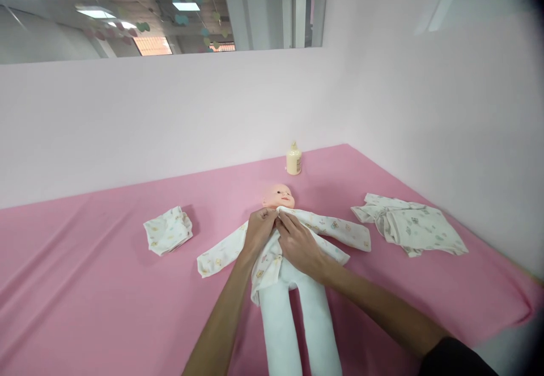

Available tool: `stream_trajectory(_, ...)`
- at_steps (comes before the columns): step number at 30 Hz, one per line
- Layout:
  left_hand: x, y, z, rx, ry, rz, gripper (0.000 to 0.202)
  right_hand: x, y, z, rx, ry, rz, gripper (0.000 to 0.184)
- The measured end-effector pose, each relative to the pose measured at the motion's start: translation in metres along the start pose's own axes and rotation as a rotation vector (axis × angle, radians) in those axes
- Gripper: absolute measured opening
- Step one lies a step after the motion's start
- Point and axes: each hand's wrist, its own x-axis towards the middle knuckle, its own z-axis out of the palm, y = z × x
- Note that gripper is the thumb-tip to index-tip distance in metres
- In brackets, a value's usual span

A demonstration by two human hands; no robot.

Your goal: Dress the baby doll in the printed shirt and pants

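A pale wall fills the far side and carries on round towards 3 o'clock. Below it spreads a pink sheet, with a few long creases at 8 o'clock. A wide window sits in the wall at 11 o'clock.

A doll lies on its back on the sheet, near the middle of the view, its head at 12 o'clock, turned a little towards 3, and its white legs running down to 6. The doll wears a printed shirt, its sleeves stretched towards 8 and 3 o'clock, the front edges apart lower down so that the white body shows between them.

At 3 o'clock from the shirt, well apart from it, lies a loose pile of printed clothes. The right hand has its fingers pinched on the shirt just below the doll's chin; the left hand is pinched on it right beside, the fingertips of both nearly meeting. A folded cloth rests at 9 o'clock. Smallest is a cream bottle, upright just past 12 o'clock, beyond the head.
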Motion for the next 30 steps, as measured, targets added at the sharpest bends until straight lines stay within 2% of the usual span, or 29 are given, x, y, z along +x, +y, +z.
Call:
stream_trajectory(3, -0.001, 0.003, 0.001, 0.021, 0.006, 0.015, 0.030, -0.001, -0.001, 0.002, 0.038, 0.004, 0.039, 0.044)
stream_trajectory(12, 0.000, 0.002, 0.002, 0.009, 0.027, 0.013, 0.022, -0.003, -0.002, 0.010, 0.052, 0.039, 0.041, 0.043)
stream_trajectory(20, -0.002, 0.005, 0.001, 0.055, 0.059, 0.034, 0.017, -0.006, -0.004, 0.014, 0.181, 0.050, 0.091, 0.052)
stream_trajectory(24, -0.001, 0.003, 0.000, 0.038, 0.026, 0.053, 0.018, -0.004, -0.004, 0.010, 0.354, 0.058, 0.211, 0.054)
stream_trajectory(30, -0.001, 0.004, 0.001, 0.019, 0.008, 0.071, 0.017, -0.002, 0.001, 0.009, 0.671, 0.097, 0.480, 0.055)
